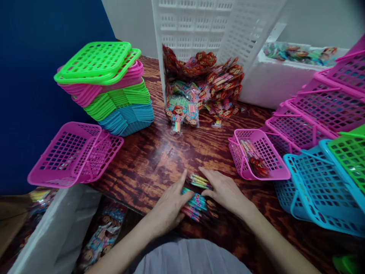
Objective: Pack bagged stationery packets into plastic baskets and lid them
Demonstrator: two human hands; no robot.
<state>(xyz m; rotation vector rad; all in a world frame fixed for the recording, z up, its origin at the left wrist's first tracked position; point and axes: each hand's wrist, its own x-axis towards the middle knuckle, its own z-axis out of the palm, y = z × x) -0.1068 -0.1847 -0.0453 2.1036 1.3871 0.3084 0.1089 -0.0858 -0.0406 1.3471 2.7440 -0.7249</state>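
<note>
A small pile of colourful toy packets (196,198) lies on the dark wooden table (154,160) near its front edge. My left hand (169,205) and my right hand (224,190) press in on this pile from either side, fingers curved around the packets. A pink basket (258,160) lies tilted just right of my right hand, with a doll packet (255,158) inside it. A heap of doll packets (205,87) spills from a white crate (199,26) at the back.
A stack of green, pink and blue basket lids (111,87) stands at the back left. An empty pink basket (74,152) sits at the left edge. Nested pink, blue and green baskets (322,152) fill the right. White foam boxes (273,80) hold more packets.
</note>
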